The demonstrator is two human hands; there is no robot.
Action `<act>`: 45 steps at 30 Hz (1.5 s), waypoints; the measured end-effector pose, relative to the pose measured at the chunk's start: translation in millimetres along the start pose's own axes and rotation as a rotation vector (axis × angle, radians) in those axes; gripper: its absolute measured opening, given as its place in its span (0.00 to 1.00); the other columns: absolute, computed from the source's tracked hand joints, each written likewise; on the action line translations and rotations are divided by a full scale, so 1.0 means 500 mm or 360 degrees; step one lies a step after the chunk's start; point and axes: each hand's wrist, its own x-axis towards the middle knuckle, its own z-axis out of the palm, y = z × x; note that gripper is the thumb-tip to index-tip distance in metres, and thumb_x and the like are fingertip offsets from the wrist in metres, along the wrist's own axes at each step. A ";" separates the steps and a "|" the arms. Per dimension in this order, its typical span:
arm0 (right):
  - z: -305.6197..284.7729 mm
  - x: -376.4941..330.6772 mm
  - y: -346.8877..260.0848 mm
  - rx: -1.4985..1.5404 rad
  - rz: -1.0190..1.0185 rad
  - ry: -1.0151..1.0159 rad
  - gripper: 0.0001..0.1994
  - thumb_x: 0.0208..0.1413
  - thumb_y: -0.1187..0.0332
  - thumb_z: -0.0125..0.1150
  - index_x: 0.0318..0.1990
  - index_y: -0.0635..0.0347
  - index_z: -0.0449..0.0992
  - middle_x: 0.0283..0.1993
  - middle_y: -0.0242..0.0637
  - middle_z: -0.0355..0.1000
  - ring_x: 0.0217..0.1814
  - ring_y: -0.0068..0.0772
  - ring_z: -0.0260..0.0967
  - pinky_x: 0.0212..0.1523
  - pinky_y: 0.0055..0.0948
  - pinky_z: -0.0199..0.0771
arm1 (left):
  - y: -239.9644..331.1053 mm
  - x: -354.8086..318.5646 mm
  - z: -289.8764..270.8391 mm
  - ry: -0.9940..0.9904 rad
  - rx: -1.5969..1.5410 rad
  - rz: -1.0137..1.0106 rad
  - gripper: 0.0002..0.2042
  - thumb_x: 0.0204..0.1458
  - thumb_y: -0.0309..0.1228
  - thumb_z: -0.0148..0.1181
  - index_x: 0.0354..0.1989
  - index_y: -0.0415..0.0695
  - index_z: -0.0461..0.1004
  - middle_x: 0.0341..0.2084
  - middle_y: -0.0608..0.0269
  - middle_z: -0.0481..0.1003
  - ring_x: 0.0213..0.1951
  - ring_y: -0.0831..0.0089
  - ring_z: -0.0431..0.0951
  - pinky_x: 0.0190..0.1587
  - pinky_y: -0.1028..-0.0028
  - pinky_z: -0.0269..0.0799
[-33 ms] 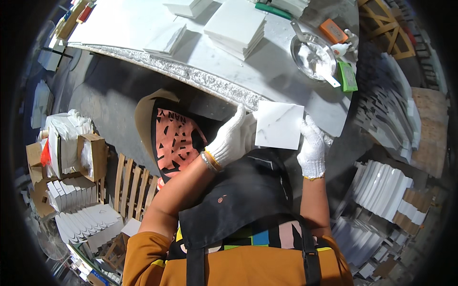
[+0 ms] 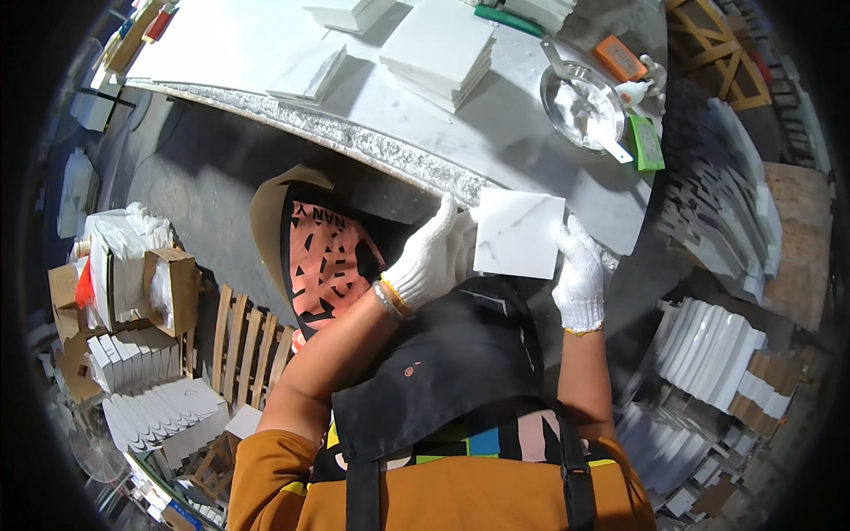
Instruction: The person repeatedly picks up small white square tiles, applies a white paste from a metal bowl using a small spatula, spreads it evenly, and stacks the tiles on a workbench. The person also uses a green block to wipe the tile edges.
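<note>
White marble tile (image 2: 518, 234) is held just below the stone worktable (image 2: 496, 133) edge | left hand (image 2: 432, 258) is gloved and clamped on its left edge | right hand (image 2: 582, 270) is gloved and closed on its right edge | metal bowl (image 2: 580, 106) and tile stack (image 2: 438, 51) are seen on the table

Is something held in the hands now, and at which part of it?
Yes: a square white marble tile, held by its two opposite side edges, the left hand on its left edge, the right hand on its right.
</note>
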 end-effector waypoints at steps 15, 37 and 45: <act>-0.024 -0.025 0.007 -0.0055 -0.0019 -0.0131 0.27 0.57 0.78 0.60 0.64 0.79 0.64 0.59 0.48 0.72 0.55 0.36 0.74 0.56 0.32 0.74 | -0.020 0.023 -0.064 -0.0126 0.0125 0.0262 0.21 0.59 0.36 0.64 0.57 0.39 0.71 0.40 0.69 0.75 0.44 0.76 0.73 0.45 0.75 0.71; -0.043 0.032 -0.038 -0.0282 0.0214 -0.0043 0.26 0.65 0.74 0.54 0.69 0.66 0.60 0.46 0.48 0.76 0.36 0.22 0.71 0.29 0.13 0.66 | 0.162 -0.131 -0.057 0.0278 0.0224 0.0667 0.32 0.60 0.46 0.61 0.69 0.45 0.62 0.63 0.62 0.69 0.62 0.65 0.70 0.63 0.60 0.69; -0.073 0.050 -0.023 -0.0098 0.0238 -0.0025 0.27 0.64 0.72 0.55 0.69 0.66 0.59 0.42 0.51 0.76 0.29 0.21 0.70 0.22 0.12 0.63 | 0.317 -0.123 -0.138 0.0330 0.0264 0.1122 0.27 0.63 0.41 0.58 0.66 0.39 0.64 0.60 0.59 0.71 0.59 0.64 0.73 0.62 0.59 0.72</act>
